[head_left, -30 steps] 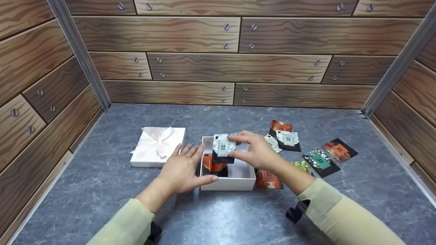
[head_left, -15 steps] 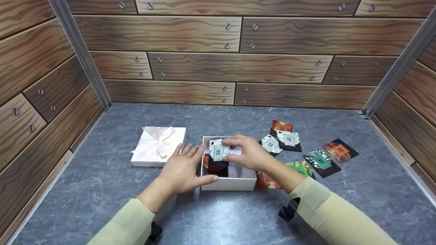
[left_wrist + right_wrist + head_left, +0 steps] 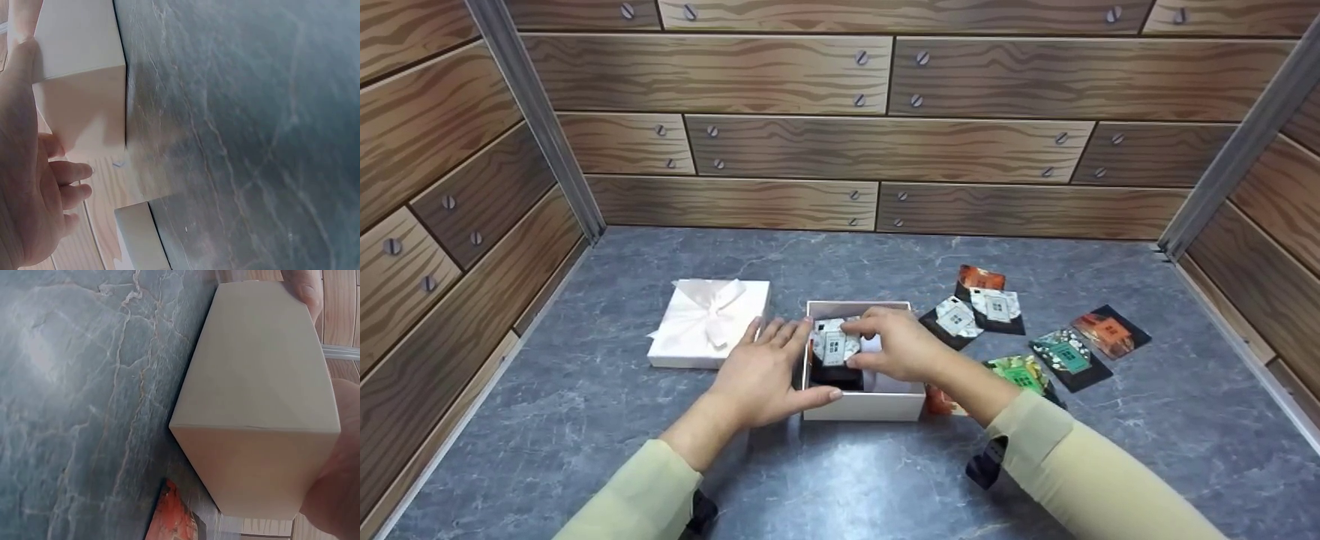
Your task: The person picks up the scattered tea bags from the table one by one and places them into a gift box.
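An open white box (image 3: 864,407) stands on the table between my hands. My right hand (image 3: 896,345) reaches over its right side and pinches the edge of a flat black-and-white packet (image 3: 832,346) between thumb and fingers. The packet is down inside the left half of the box, over an orange-and-black one that is nearly hidden. With fingers straight and thumb along the front wall, my left hand (image 3: 761,375) rests against the box's left side. Both wrist views show the outer walls of the box (image 3: 253,360); the right hand's fingertips are hidden there.
Left of the box lies a white lid (image 3: 686,352) with a ribbon bow. Several packets are spread to the right, among them a white-and-black one (image 3: 958,318), a green one (image 3: 1069,354) and an orange one (image 3: 1110,331). Plank-patterned walls (image 3: 877,150) enclose the table.
My right hand has lowered the black-and-white packet into the box, moving slightly left and toward me. The left hand has stayed in place.
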{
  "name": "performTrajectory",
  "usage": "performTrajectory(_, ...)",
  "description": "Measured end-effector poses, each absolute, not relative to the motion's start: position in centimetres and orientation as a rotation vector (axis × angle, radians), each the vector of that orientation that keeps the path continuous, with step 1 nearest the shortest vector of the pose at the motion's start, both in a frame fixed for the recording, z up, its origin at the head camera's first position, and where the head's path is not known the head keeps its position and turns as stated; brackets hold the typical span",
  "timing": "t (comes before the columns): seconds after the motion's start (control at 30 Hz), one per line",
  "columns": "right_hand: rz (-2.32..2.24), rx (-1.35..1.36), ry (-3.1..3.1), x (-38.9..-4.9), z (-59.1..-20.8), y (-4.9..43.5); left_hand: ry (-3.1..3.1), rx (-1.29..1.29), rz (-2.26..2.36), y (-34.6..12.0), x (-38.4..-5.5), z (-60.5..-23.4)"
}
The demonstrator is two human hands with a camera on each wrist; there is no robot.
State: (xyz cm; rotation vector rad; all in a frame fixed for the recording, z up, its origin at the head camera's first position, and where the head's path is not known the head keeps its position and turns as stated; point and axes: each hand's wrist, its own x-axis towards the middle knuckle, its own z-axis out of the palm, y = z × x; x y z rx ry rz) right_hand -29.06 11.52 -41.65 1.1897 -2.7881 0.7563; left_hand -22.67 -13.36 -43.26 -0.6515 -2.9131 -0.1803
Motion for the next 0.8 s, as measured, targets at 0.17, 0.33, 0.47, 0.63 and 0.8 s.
performTrajectory(0.17,0.613,1.188,-2.814,-28.9,-41.5,11.3,-2.923,-0.653,-0.189,-13.4,-22.6,-43.1)
performTrajectory(0.33,0.503,1.161,-2.853,-28.9,-41.4,11.1,-2.925,-0.649,-0.189,-13.4,-22.7,-43.0)
performTrajectory(0.47,0.433,1.138,-2.895,-28.9,-41.4,10.8,-2.924,-0.646,-0.189,-13.4,-22.7,-43.0)
performTrajectory(0.63,0.351,1.128,-2.924,-28.8,-41.5,10.5,-2.910,-0.646,-0.190,-13.4,-22.7,-43.1)
performTrajectory(0.8,0.293,1.114,-2.969,-28.8,-41.6,10.4,-2.907,-0.651,-0.185,-13.4,-22.7,-43.3)
